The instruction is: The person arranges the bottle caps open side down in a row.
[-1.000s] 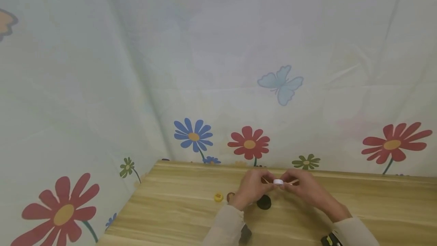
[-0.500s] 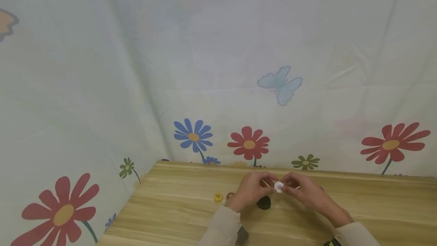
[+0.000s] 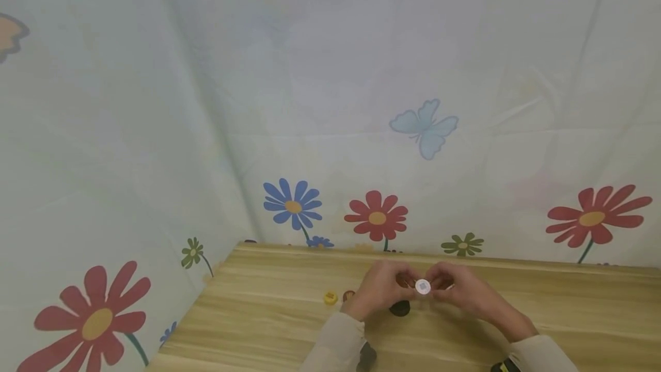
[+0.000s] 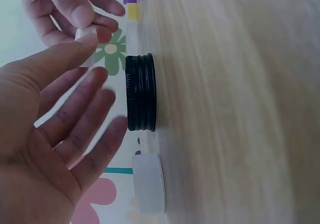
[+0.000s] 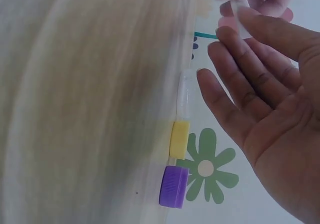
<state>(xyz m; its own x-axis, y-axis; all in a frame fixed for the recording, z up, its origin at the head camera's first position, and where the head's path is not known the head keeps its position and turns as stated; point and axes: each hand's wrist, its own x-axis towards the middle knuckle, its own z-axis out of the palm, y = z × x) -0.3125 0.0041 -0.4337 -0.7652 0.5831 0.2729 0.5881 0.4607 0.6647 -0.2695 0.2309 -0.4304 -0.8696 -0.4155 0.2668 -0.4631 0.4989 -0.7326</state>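
A small white bottle cap (image 3: 423, 286) is held between both hands above the wooden table, its round face with a printed square code turned toward the head camera. My left hand (image 3: 379, 290) pinches its left edge between thumb and fingers. From the other side my right hand (image 3: 462, 290) pinches the cap with thumb and fingertips. In the left wrist view the white cap (image 4: 86, 34) shows between the thumbs, while the lower fingers spread loosely. Below the left hand lies a black ridged lid (image 3: 400, 307), partly covered by the hand in the head view.
A yellow cap (image 3: 330, 298) and a brown cap (image 3: 348, 295) lie left of the left hand. In the wrist views, a white ribbed cap (image 4: 150, 184), a translucent cap (image 5: 185, 94) and a purple cap (image 5: 173, 186) stand on the table. A flowered curtain (image 3: 330, 102) hangs behind.
The white cap has tilted from nearly edge-on to showing its round face, and sits slightly lower. Both hands have dipped a little with it. The caps on the table have stayed put.
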